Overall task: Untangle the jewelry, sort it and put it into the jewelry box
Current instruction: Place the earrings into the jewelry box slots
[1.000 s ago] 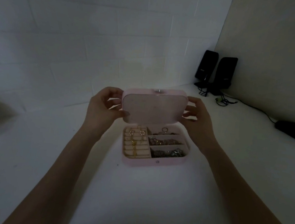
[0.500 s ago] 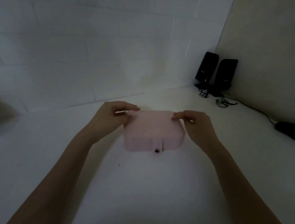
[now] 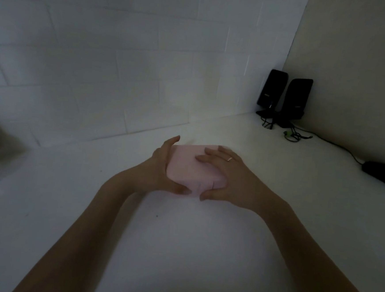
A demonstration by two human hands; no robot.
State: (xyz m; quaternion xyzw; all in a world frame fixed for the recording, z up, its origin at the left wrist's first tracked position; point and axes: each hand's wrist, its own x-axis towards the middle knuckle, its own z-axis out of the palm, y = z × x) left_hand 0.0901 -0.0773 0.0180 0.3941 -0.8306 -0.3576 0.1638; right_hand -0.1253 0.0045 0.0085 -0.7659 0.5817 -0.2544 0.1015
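Head view, dim light: a person's two bare forearms reach forward over a white tabletop [image 3: 179,248] toward a pink jewelry box [image 3: 192,166] resting near the table's middle, its lid down. The left hand [image 3: 162,168] cups the box's left side, fingers extended along the far-left edge and thumb [image 3: 179,188] pressed against the front face. The right hand [image 3: 228,178] lies over the lid, fingers spread fairly straight across the top, thumb hooked at the front edge just beside the left thumb (a ring shows on one finger).

No loose jewelry is visible on the table. With the lid closed, sorting and stowing appear finished; likely only fastening the front clasp remains, though the clasp is hidden behind the thumbs.

In the far right corner stand two black speakers [image 3: 285,95] with trailing cables [image 3: 293,135].
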